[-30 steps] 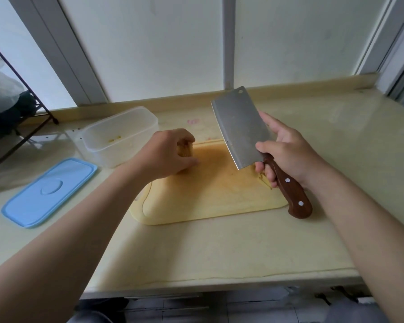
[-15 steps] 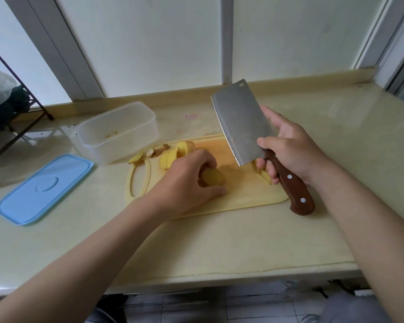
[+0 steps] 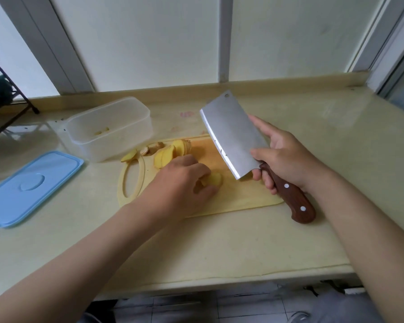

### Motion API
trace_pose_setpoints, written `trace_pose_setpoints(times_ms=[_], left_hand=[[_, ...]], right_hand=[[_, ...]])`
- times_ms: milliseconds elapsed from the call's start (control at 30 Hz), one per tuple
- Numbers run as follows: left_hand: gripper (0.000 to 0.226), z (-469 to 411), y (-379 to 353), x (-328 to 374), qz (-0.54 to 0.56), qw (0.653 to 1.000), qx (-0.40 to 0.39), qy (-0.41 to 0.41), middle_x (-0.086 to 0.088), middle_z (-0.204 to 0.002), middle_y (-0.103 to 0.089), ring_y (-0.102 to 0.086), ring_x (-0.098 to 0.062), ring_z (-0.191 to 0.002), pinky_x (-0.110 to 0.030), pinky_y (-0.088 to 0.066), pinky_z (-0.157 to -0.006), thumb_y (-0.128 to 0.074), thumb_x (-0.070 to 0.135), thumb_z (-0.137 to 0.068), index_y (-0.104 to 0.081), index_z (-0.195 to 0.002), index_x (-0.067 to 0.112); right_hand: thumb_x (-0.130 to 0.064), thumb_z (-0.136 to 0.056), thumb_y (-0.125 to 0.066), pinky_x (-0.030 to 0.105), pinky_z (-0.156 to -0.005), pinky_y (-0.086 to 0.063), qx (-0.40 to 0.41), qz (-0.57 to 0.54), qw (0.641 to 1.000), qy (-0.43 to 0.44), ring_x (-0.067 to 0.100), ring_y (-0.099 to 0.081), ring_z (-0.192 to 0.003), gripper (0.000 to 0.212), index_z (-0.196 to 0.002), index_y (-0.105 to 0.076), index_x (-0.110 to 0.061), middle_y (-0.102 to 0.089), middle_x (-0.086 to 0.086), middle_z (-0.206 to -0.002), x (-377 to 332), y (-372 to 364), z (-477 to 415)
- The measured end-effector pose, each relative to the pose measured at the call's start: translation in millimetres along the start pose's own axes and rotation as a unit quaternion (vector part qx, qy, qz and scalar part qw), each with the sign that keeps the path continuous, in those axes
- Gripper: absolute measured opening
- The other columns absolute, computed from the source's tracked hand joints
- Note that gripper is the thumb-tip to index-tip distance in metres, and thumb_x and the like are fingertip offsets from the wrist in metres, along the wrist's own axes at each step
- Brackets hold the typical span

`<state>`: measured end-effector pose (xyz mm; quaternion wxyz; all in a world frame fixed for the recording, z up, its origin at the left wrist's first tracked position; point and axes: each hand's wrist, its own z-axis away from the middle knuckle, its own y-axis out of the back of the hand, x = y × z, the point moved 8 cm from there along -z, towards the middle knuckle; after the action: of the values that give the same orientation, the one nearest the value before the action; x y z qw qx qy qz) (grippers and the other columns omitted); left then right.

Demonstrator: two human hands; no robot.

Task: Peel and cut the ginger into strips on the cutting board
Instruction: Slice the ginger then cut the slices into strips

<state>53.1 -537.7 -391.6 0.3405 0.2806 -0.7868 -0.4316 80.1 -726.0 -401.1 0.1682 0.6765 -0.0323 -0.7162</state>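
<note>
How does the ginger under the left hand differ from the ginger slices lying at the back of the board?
The held ginger piece is pinched by the left hand mid cutting board, closer to the cleaver; the fanned slices lie untouched near its far edge. The held ginger piece is partly hidden by that hand; the fanned slices are mostly in view, overlapping. Both are pale yellow and on the board.

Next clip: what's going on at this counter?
A person is cutting ginger. The left hand pinches a ginger piece on the cutting board; the right hand grips a cleaver, blade tilted up just right of it, not cutting. More slices lie at the board's far edge, near an open tub and blue lid.
</note>
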Motion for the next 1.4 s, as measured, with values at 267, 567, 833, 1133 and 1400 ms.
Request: trace_pose_setpoints(times_ms=[267, 567, 833, 1133, 1400], left_hand=[[0.028, -1, 2, 8, 0.023, 0.998, -0.028, -0.052, -0.005, -0.093, -0.065, -0.059, -0.018, -0.074, -0.035, -0.056, -0.066, -0.069, 0.028, -0.082, -0.076, -0.103, 0.01], [0.021, 0, -4, 5, 0.004, 0.998, -0.039, -0.051, -0.006, -0.089, -0.07, -0.064, -0.026, -0.08, -0.034, -0.049, -0.074, -0.064, 0.023, -0.083, -0.074, -0.089, 0.006], [0.038, -1, -10, 11, -0.015, 1.0, 0.009, 0.007, -0.002, -0.079, -0.061, -0.055, -0.023, -0.072, -0.026, -0.041, -0.069, -0.052, 0.044, -0.088, -0.071, -0.081, 0.011], [0.016, -2, 4, 12, 0.026, 0.988, -0.027, -0.148, -0.007, -0.098, -0.067, -0.062, -0.027, -0.081, -0.034, -0.051, -0.073, -0.064, 0.019, -0.093, -0.076, -0.099, 0.009], [0.025, -1, -5, 21, 0.028, 0.968, -0.039, -0.248, -0.008, -0.098, -0.065, -0.058, -0.026, -0.08, -0.039, -0.05, -0.071, -0.056, 0.02, -0.101, -0.072, -0.09, 0.005]], right_hand=[[-0.002, -0.102, -0.045, 0.033, -0.045, -0.047, -0.01, 0.044, 0.999, -0.01, 0.026, -0.052, -0.043, 0.081, -0.154, -0.031, -0.063, -0.062, 0.019, -0.065, 1, -3, 0], [-0.002, -0.101, -0.043, 0.037, -0.046, -0.05, -0.013, 0.078, 0.997, -0.011, 0.027, -0.053, -0.043, 0.082, -0.152, -0.032, -0.065, -0.062, 0.016, -0.062, -4, -7, 3], [-0.003, -0.1, -0.043, 0.036, -0.046, -0.05, -0.009, 0.084, 0.996, -0.022, 0.03, -0.056, -0.049, 0.083, -0.153, -0.03, -0.065, -0.059, 0.009, -0.052, -5, -7, 4], [-0.005, -0.096, -0.043, 0.036, -0.043, -0.053, 0.017, 0.189, 0.981, -0.04, 0.025, -0.06, -0.045, 0.086, -0.155, -0.023, -0.064, -0.069, 0.01, -0.062, -19, 0, 23], [-0.013, -0.097, -0.043, 0.038, -0.045, -0.059, -0.018, 0.32, 0.945, -0.07, 0.021, -0.067, -0.045, 0.087, -0.15, -0.011, -0.074, -0.07, 0.008, -0.074, -35, -18, 33]])
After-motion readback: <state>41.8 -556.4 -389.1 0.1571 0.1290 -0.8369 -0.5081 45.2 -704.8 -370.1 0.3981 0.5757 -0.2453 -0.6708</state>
